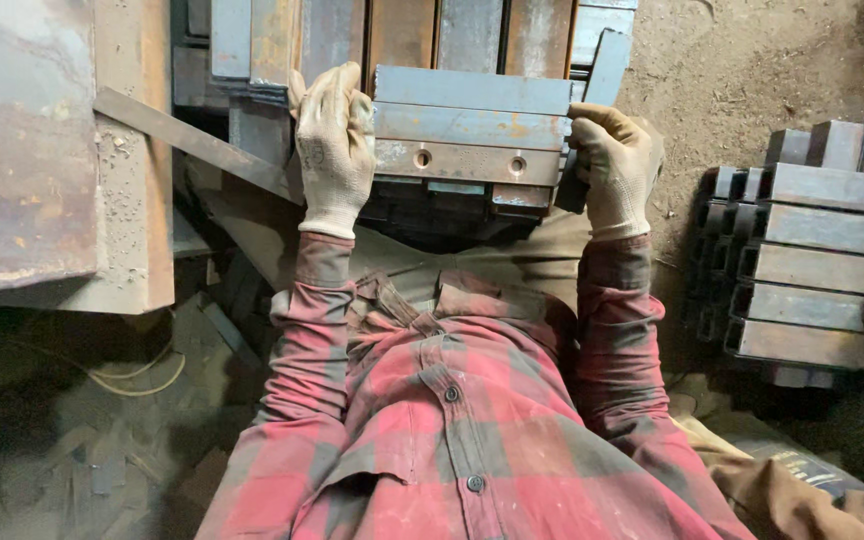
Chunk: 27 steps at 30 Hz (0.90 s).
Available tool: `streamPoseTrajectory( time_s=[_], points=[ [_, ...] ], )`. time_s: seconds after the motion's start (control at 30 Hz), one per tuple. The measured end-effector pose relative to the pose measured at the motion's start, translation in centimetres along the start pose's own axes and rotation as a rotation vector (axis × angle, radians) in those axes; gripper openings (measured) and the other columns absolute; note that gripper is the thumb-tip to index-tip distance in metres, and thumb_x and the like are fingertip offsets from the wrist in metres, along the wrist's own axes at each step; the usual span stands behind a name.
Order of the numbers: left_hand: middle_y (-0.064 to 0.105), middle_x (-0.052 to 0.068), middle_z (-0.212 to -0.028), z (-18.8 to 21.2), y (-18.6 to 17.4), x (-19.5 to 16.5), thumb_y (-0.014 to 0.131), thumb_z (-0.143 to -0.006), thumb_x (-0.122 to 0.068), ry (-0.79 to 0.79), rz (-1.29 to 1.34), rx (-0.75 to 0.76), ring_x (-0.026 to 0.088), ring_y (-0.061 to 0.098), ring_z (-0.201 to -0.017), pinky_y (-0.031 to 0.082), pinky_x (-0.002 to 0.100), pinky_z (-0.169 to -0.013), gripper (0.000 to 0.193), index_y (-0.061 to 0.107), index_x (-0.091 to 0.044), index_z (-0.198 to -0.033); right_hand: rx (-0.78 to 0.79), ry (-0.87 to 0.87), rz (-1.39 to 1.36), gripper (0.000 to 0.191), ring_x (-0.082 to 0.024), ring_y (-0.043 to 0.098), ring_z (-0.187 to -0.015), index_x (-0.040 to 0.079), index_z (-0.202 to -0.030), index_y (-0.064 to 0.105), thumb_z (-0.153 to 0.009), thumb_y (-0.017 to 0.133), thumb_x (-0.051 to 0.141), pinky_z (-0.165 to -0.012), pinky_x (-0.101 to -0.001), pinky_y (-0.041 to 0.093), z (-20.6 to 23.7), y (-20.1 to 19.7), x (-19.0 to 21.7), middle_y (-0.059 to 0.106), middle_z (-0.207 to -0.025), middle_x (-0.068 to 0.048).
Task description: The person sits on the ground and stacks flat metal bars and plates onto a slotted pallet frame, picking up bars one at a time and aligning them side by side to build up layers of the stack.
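Note:
Both my hands wear pale work gloves and grip a bundle of short steel bars (470,128) held flat in front of my chest. My left hand (333,145) clasps the bundle's left end. My right hand (613,168) clasps the right end. The nearest bar in the bundle is rusty and has two round holes. More steel sections (402,35) lie beyond the bundle, partly hidden by it. My red plaid shirt fills the lower middle of the view.
A stack of short rectangular steel tubes (802,260) stands on the dirt floor at the right. A large rusty steel plate (22,140) and a flat strip (192,140) are at the left. A yellowish cable (137,378) lies on the floor below.

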<state>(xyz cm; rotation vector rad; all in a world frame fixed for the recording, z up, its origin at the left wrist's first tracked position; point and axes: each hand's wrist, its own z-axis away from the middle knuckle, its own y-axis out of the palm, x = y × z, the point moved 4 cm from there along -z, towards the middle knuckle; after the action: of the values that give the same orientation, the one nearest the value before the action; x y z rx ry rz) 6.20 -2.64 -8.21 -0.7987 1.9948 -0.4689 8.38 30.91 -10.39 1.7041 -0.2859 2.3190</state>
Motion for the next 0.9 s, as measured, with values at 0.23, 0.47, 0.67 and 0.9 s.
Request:
streamPoseTrajectory(
  time_s=[0.23, 0.47, 0.67, 0.9],
  points=[
    [0.069, 0.014, -0.124, -0.2, -0.1, 0.0, 0.059, -0.11, -0.014, 0.002, 0.031, -0.022, 0.033, 0.064, -0.124, 0.024, 0.059, -0.127, 0.024, 0.061, -0.004, -0.132, 0.006, -0.027, 0.011, 0.018, -0.001, 0.053, -0.057, 0.002, -0.108, 0.079, -0.093, 0.07, 0.006, -0.049, -0.0164, 0.04, -0.2, 0.0, 0.0, 0.07, -0.08, 0.001],
    [0.072, 0.014, -0.116, -0.4, -0.1, 0.1, 0.058, -0.11, -0.012, -0.013, 0.095, 0.009, 0.034, 0.065, -0.122, 0.023, 0.059, -0.128, 0.026, 0.06, -0.002, -0.134, -0.002, -0.037, 0.065, 0.016, 0.0, 0.054, -0.058, 0.004, -0.106, 0.08, -0.093, 0.07, 0.008, -0.05, -0.0157, 0.04, -0.1, 0.0, 0.5, 0.07, -0.079, 0.002],
    [0.071, 0.016, -0.124, -0.1, -0.7, -0.3, 0.055, -0.109, -0.007, -0.002, 0.135, 0.031, 0.035, 0.066, -0.123, 0.023, 0.057, -0.128, 0.028, 0.062, -0.001, -0.135, 0.022, -0.029, 0.024, 0.017, 0.0, 0.053, -0.059, 0.003, -0.107, 0.079, -0.094, 0.069, 0.008, -0.052, -0.0157, 0.04, 0.3, 0.1, 0.9, 0.069, -0.079, 0.003],
    [0.07, 0.018, -0.124, -0.6, -0.6, -1.0, 0.061, -0.105, -0.009, -0.033, 0.125, 0.034, 0.037, 0.066, -0.121, 0.033, 0.052, -0.124, 0.027, 0.063, 0.0, -0.131, 0.027, 0.022, 0.02, 0.017, 0.0, 0.051, -0.06, 0.005, -0.108, 0.078, -0.095, 0.069, 0.011, -0.051, -0.0155, 0.039, 0.2, 0.2, 1.1, 0.066, -0.08, 0.003]
  ],
)
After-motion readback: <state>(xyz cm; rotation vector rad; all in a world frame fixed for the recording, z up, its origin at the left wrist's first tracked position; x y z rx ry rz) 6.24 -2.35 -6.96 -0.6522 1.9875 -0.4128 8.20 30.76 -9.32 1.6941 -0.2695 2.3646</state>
